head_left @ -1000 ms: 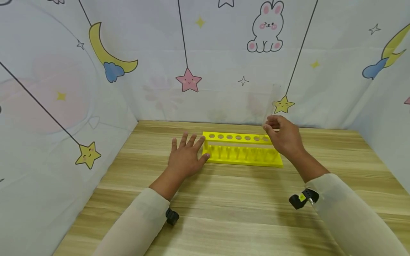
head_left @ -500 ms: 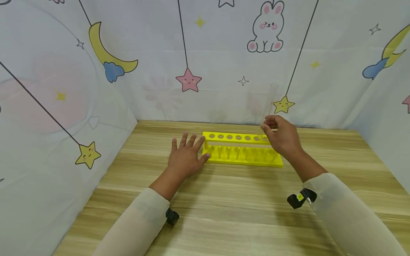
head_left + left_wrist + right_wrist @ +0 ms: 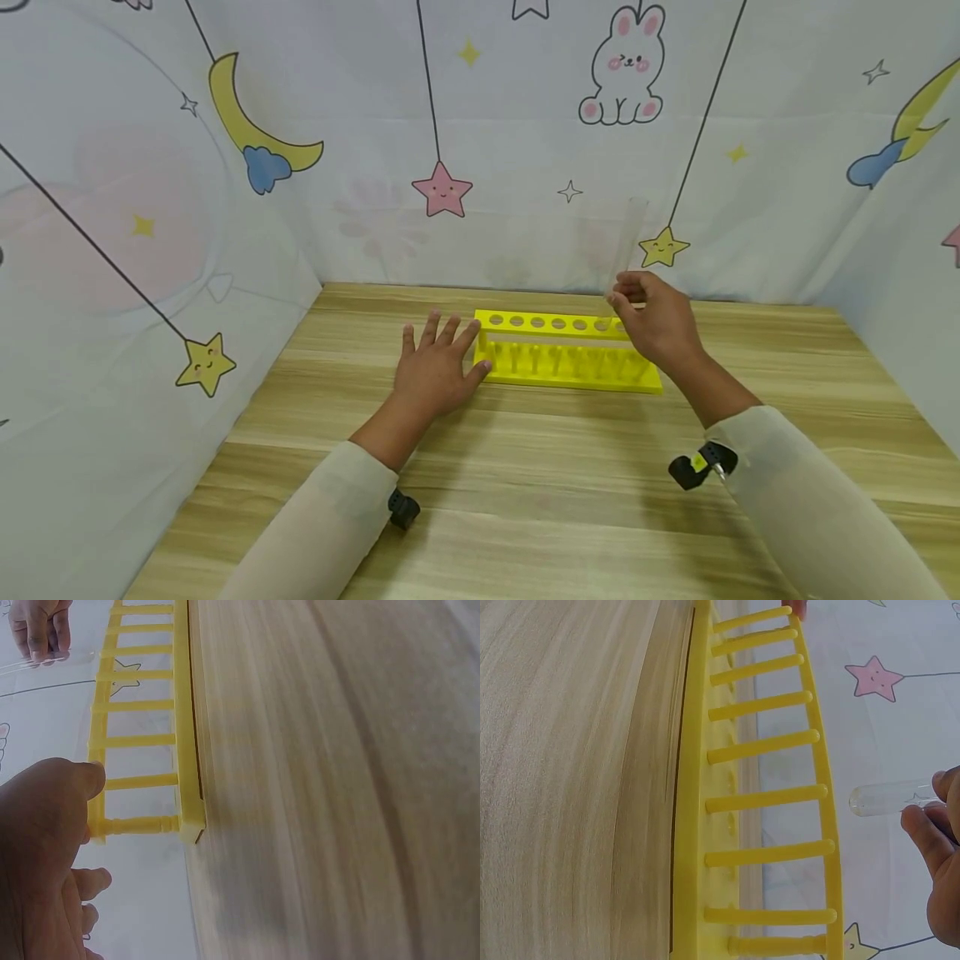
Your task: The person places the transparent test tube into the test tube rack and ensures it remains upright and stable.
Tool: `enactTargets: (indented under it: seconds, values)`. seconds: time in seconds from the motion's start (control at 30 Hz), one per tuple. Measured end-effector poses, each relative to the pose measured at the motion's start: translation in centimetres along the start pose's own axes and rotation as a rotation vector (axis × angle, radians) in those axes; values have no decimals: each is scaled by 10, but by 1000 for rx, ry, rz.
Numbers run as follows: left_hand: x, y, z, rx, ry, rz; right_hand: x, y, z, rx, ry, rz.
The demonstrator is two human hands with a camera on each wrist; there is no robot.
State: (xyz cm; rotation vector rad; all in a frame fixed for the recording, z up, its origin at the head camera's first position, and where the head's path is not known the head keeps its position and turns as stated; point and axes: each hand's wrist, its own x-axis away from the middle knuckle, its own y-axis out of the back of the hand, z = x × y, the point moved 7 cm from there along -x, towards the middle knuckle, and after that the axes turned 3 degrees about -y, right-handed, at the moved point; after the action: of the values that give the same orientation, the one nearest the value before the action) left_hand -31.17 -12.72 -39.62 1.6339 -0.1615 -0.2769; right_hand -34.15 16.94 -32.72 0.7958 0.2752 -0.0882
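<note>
A yellow test tube rack (image 3: pixel 570 383) stands upright on the table, with a row of round holes in its top bar and pegs along its base. At its left end my left hand (image 3: pixel 437 375) holds it between thumb and index finger, the other fingers spread. A clear test tube (image 3: pixel 874 799), hard to make out in the head view, is pinched between the thumb and fingers of my right hand (image 3: pixel 663 321). The tube tilts slightly, its rounded end lowered over the right-hand holes. In the right wrist view that end is apart from the top bar.
The wood-grain table (image 3: pixel 525 492) reaches a white cloth backdrop (image 3: pixel 510 242) printed with stars, moons and a rabbit, close behind the rack. Cloth walls also rise at the left and right.
My right hand has moved slightly left with the test tube along the rack's right end. The left hand and the rack have stayed put.
</note>
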Motion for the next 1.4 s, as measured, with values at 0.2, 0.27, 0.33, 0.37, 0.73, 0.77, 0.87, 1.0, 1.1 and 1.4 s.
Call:
enactTargets:
  seconds: [0.2, 0.27, 0.33, 0.37, 0.73, 0.77, 0.87, 1.0, 1.1, 1.4]
  values:
    - [0, 0, 1, 5, 1, 2, 0, -1, 1, -2, 9, -4]
    - [1, 0, 0, 6, 1, 2, -1, -2, 2, -4, 10, -4]
    - [1, 1, 0, 6, 3, 4, -1, -2, 3, -7, 10, -1]
    - [1, 1, 0, 5, 4, 5, -1, -3, 3, -9, 9, 0]
    - [1, -2, 1, -6, 6, 7, -2, -7, 5, -6, 17, 8]
    - [1, -2, 1, -5, 6, 8, -2, -7, 5, -6, 16, 9]
    - [2, -2, 1, -4, 6, 7, -3, -9, 5, -5, 13, 8]
    - [1, -2, 1, -8, 0, 4, -3, -11, 5, -3, 9, 10]
    - [1, -2, 1, -9, 0, 6, -3, -12, 5, 0, 9, 13]
    - [1, -1, 0, 3, -1, 8, -3, -16, 6, -8, 5, 10]
